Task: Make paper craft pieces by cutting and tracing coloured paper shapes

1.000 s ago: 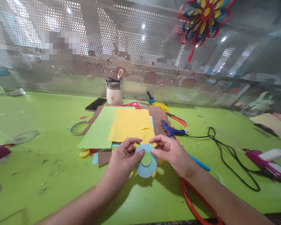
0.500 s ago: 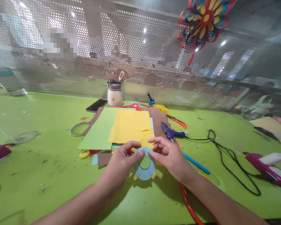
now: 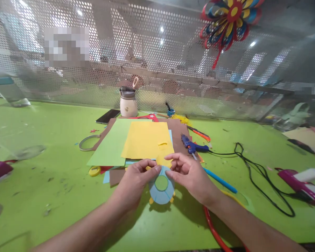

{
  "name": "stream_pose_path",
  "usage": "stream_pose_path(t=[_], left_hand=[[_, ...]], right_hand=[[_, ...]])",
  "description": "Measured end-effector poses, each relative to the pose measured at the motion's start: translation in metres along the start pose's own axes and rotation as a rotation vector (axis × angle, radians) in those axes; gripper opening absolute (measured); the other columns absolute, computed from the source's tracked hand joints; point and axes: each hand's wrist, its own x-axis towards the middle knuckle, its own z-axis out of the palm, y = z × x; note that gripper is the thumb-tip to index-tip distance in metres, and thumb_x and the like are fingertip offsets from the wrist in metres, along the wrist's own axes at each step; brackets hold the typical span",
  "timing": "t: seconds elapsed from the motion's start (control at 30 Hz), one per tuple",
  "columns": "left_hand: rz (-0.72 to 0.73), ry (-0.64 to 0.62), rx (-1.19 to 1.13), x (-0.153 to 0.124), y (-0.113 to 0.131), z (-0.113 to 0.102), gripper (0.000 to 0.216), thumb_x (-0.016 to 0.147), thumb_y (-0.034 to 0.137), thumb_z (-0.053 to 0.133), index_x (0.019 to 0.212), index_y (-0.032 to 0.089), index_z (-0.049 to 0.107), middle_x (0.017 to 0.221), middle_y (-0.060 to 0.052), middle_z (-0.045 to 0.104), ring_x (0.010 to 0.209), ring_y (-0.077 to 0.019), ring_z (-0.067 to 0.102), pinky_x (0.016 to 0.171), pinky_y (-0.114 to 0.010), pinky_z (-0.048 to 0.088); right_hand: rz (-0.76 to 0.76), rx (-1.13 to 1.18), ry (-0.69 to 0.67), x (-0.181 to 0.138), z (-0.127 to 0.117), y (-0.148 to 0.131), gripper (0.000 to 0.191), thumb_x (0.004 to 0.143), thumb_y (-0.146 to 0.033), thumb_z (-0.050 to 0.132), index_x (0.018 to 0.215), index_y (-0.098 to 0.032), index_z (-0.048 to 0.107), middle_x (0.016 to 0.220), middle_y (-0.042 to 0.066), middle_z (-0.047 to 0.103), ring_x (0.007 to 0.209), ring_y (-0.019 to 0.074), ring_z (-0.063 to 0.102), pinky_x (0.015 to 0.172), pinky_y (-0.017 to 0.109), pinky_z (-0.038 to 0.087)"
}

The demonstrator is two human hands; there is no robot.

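A light blue paper disc [image 3: 160, 190] with a green round centre and small yellow tabs at its edge is held just above the green table [image 3: 55, 196]. My left hand [image 3: 136, 182] pinches its upper left rim between thumb and fingers. My right hand [image 3: 190, 173] pinches the upper right rim, fingers curled. Both hands meet at the top of the disc, in front of a stack of coloured paper sheets [image 3: 144, 141].
A blue glue gun [image 3: 190, 145] with a black cord [image 3: 254, 171] lies right of the sheets. A cream jar [image 3: 128, 103], a phone [image 3: 107, 116], tape rolls [image 3: 94, 171], a blue pen [image 3: 220, 180], a red hoop [image 3: 212, 227] and purple tools [image 3: 301, 185] surround me. A perforated metal wall [image 3: 157, 63] bears a paper flower [image 3: 229, 17].
Both hands have drawn closer together at the top of the disc, which tilted and shifted slightly down and left. The rest of the table stays the same.
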Motion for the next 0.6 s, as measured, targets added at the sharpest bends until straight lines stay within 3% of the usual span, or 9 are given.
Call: stream_pose_path(t=[0.2, 0.6], left_hand=[[-0.021, 0.017, -0.007, -0.0017, 0.0013, -0.0009, 0.014, 0.070, 0.026, 0.070, 0.080, 0.018, 0.063, 0.071, 0.002, 0.057, 0.066, -0.0122, 0.047, 0.060, -0.024, 0.033], [0.006, 0.001, 0.070, -0.0001, 0.0027, -0.0014, 0.018, 0.070, 0.031, 0.071, 0.066, 0.016, 0.062, 0.061, 0.002, 0.053, 0.058, -0.0114, 0.040, 0.058, -0.025, 0.030]], right_hand=[[0.017, -0.005, -0.012, 0.0004, -0.0014, -0.0013, 0.038, 0.075, -0.032, 0.074, 0.107, -0.018, 0.058, 0.074, -0.003, 0.053, 0.065, 0.0120, 0.051, 0.060, 0.025, 0.040], [0.039, 0.010, -0.026, -0.0005, -0.0023, -0.0010, 0.038, 0.074, -0.029, 0.076, 0.107, -0.019, 0.060, 0.072, -0.004, 0.052, 0.063, 0.0110, 0.050, 0.058, 0.024, 0.040]])
